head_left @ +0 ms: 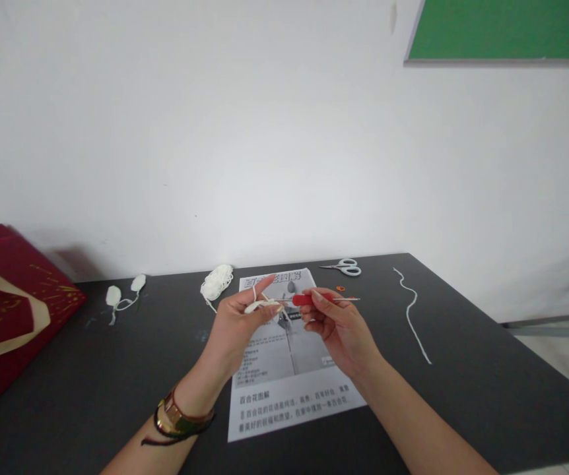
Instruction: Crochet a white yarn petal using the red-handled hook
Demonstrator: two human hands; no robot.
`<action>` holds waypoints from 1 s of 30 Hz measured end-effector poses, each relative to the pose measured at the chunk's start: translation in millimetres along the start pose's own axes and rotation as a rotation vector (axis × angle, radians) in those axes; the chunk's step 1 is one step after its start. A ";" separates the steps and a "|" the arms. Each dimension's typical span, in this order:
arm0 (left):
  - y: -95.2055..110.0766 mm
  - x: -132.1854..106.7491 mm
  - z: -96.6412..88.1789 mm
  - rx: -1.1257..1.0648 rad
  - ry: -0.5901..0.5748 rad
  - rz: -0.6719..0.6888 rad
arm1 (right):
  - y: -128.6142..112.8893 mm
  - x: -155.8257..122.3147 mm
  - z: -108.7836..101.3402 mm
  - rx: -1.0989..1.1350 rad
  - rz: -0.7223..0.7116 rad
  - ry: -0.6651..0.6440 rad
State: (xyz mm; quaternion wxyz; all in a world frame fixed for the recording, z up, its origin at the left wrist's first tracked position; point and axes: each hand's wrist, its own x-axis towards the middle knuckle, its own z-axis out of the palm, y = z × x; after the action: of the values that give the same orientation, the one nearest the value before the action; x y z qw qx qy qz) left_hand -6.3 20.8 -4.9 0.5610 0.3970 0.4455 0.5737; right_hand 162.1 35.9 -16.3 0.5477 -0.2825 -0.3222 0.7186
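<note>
White yarn piece (259, 305), small and soft, is in the centre of the frame, pinched between the thumb and bent fingers of the left hand (237, 323), whose index finger points up, above a printed white paper sheet (284, 396) on the dark grey table (116, 369). The right hand (341, 326), just beside it, has its fingers closed around the red handle of a thin metal crochet hook (309, 299), whose tip points left toward the yarn. Farther back lie a white yarn ball (216, 281), white-handled scissors (346, 266) and a loose white strand (410, 310), and a dark red paper bag (7, 310) lies at the left edge.
</note>
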 end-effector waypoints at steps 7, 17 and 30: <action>1.0 -1.8 -1.5 -0.011 -0.061 -0.029 | 0.4 1.8 -3.1 -0.004 0.012 -0.003; 8.7 0.6 -5.8 0.343 -0.061 0.156 | -1.7 -1.1 -0.9 -0.119 -0.060 0.011; -0.9 3.3 -2.5 0.118 0.000 0.077 | 0.7 0.8 -3.5 -0.063 0.000 0.010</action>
State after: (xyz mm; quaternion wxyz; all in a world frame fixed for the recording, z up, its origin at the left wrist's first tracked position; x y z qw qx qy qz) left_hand -8.6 23.9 -6.6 0.5143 0.4463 0.4627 0.5677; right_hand 164.2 37.1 -19.0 0.5402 -0.3033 -0.3417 0.7068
